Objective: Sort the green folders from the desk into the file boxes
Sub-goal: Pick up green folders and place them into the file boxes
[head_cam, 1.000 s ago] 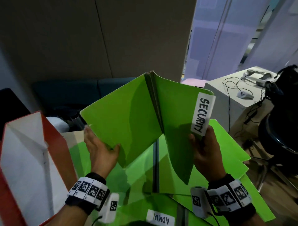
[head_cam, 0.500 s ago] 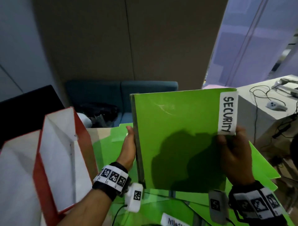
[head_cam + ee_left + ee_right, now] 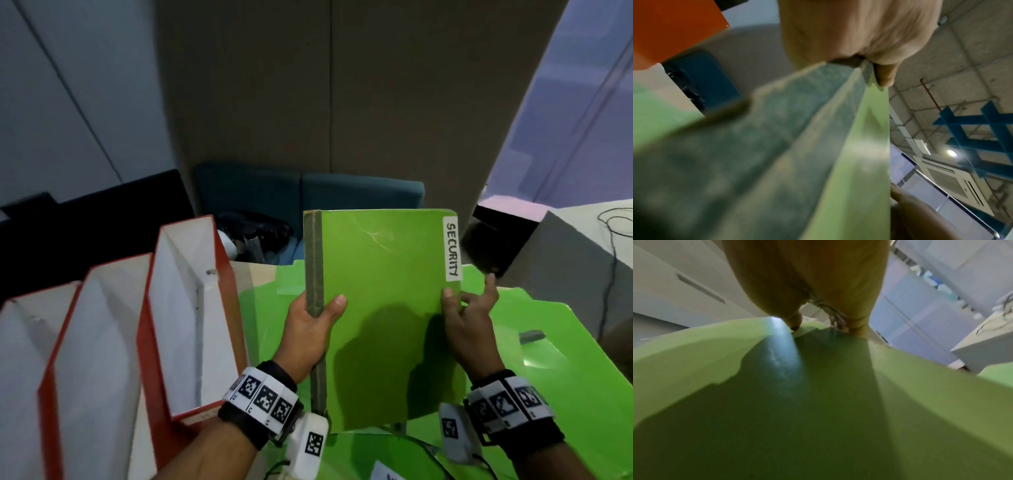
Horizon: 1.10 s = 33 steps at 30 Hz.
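A closed green folder (image 3: 383,301) with a white SECURITY label (image 3: 451,253) is held upright above the desk. My left hand (image 3: 313,320) grips its dark spine (image 3: 818,104), thumb on the front cover. My right hand (image 3: 466,318) pinches the folder's right edge (image 3: 818,386) just below the label, with the outer fingers spread loose. Three red file boxes with white insides stand to the left: the nearest box (image 3: 191,308), a middle one (image 3: 99,342) and a far-left one (image 3: 24,359). More green folders (image 3: 548,342) lie spread on the desk below.
A folder with a partly seen white label (image 3: 387,474) lies at the bottom edge. A teal sofa (image 3: 308,192) and a dark bag (image 3: 255,236) sit behind the desk. A grey side table with cables (image 3: 599,240) stands at right.
The folder, open a second ago, is closed now and held more upright. My left hand has shifted onto the spine. The view has swung left, showing more of the file boxes.
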{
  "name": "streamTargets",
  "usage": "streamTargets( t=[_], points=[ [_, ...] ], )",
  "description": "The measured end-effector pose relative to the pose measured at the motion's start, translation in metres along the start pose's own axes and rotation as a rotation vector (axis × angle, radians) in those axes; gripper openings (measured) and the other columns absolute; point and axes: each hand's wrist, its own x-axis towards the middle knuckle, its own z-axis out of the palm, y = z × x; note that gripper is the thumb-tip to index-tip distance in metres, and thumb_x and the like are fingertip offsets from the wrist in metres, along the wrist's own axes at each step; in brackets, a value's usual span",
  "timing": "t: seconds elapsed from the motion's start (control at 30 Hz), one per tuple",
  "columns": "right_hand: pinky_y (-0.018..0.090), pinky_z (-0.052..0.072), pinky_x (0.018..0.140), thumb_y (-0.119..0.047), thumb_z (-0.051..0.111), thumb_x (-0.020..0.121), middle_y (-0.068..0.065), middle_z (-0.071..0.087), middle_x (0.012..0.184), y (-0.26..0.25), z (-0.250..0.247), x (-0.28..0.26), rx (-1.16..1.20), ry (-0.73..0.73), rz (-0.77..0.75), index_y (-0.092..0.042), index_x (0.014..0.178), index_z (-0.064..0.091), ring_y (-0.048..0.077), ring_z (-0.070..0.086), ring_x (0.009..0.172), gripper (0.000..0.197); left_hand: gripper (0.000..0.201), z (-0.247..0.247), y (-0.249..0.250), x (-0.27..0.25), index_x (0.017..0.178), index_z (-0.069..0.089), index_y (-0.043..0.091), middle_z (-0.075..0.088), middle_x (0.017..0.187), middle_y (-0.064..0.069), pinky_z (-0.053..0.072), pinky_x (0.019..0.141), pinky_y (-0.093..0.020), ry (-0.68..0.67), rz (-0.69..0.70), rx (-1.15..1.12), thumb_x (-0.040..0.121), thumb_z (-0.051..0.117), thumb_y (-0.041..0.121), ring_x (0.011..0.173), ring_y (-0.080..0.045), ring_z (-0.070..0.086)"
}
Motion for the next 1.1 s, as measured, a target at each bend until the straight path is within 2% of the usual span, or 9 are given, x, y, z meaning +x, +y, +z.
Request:
streamTargets(
  t=[0.07,0.17,0.23,0.37,0.53,0.73,0.87,1.0,1.1],
  points=[
    [0.029,0.039,0.062,-0.022,0.043,0.1,0.008,0.052,0.08,-0.01,0.018,0.002,0.017,-0.014,-0.03,-0.014,0.149,0.006,0.023,0.053,0.069,0.062,0.041,-0.01,0.002,-0.003,0.066,0.031,0.021,0.032,0.055,0.015,0.039,0.061,-0.021,0.042,-0.025,-0.011,0.089,0.064,0.022,0.058,-0.008,0.035],
    [0.027,0.043,0.076,-0.021,0.045,0.1,0.012,0.058,0.11,-0.023,0.046,0.015,-0.001,-0.017,-0.151,-0.014,0.141,0.027,0.022,0.056,0.086,0.046,0.027,-0.031,0.014,-0.006,0.069,0.047,0.016,0.049,0.068,0.009,0.047,0.08,-0.036,0.11,-0.101,-0.033,0.089,0.064,0.019,0.069,-0.013,0.052],
    [0.031,0.042,0.085,-0.024,0.045,0.099,0.01,0.055,0.123,-0.033,0.07,0.025,-0.059,-0.067,-0.164,-0.015,0.139,0.034,0.022,0.053,0.102,0.043,0.018,-0.049,0.025,-0.002,0.076,0.064,0.022,0.065,0.078,0.014,0.05,0.087,-0.028,0.147,-0.098,-0.083,0.093,0.059,0.019,0.079,-0.001,0.062],
    [0.04,0.034,0.103,-0.033,0.04,0.1,0.011,0.046,0.133,-0.061,0.121,0.032,-0.238,-0.176,-0.244,-0.02,0.15,0.022,0.026,0.041,0.123,0.054,0.044,-0.083,0.035,0.014,0.113,0.063,0.011,0.07,0.101,-0.001,0.049,0.086,-0.028,0.345,0.033,0.054,0.089,0.055,0.047,0.1,-0.016,0.064],
    [0.043,0.017,0.118,-0.032,0.044,0.099,0.007,0.016,0.158,-0.116,0.182,0.004,-0.19,-0.357,-0.425,-0.026,0.152,0.011,0.022,0.015,0.145,0.062,0.026,-0.109,0.053,0.011,0.071,0.051,0.022,0.053,0.054,0.019,0.039,0.057,-0.009,0.442,0.15,0.072,0.094,0.051,0.034,0.055,0.006,0.05],
    [0.037,0.024,0.116,-0.034,0.051,0.096,-0.004,0.007,0.16,-0.187,0.239,-0.066,0.029,-0.658,-0.719,-0.039,0.149,0.016,0.011,0.015,0.145,0.064,0.021,-0.167,0.085,0.005,0.086,0.069,0.02,0.073,0.079,0.002,0.055,0.072,-0.024,0.697,0.295,-0.046,0.089,0.054,0.035,0.074,-0.005,0.065],
    [0.019,0.02,0.113,-0.033,0.057,0.094,-0.006,0.001,0.161,-0.22,0.275,-0.101,0.163,-0.782,-0.864,-0.038,0.149,0.013,0.007,0.008,0.146,0.071,0.032,-0.218,0.104,-0.012,0.101,0.056,-0.018,0.061,0.081,-0.021,0.048,0.067,-0.012,0.823,0.454,0.034,0.097,0.051,0.014,0.063,-0.008,0.06],
    [0.004,0.012,0.109,-0.022,0.063,0.091,0.001,0.004,0.161,-0.249,0.313,-0.136,0.29,-0.845,-0.972,-0.026,0.15,0.021,0.005,0.006,0.146,0.072,0.013,-0.265,0.125,-0.036,0.094,0.06,0.004,0.064,0.072,0.004,0.047,0.07,-0.013,0.953,0.577,0.17,0.099,0.049,0.01,0.07,0.002,0.06],
    [0.001,0.014,0.106,-0.012,0.065,0.089,0.004,0.007,0.161,-0.268,0.34,-0.169,0.382,-0.927,-0.98,-0.023,0.15,0.022,0.0,0.01,0.142,0.075,0.021,-0.295,0.133,-0.056,0.086,0.063,0.006,0.066,0.073,-0.001,0.043,0.065,-0.01,1.049,0.642,0.304,0.098,0.053,0.02,0.068,0.01,0.054]
  ],
)
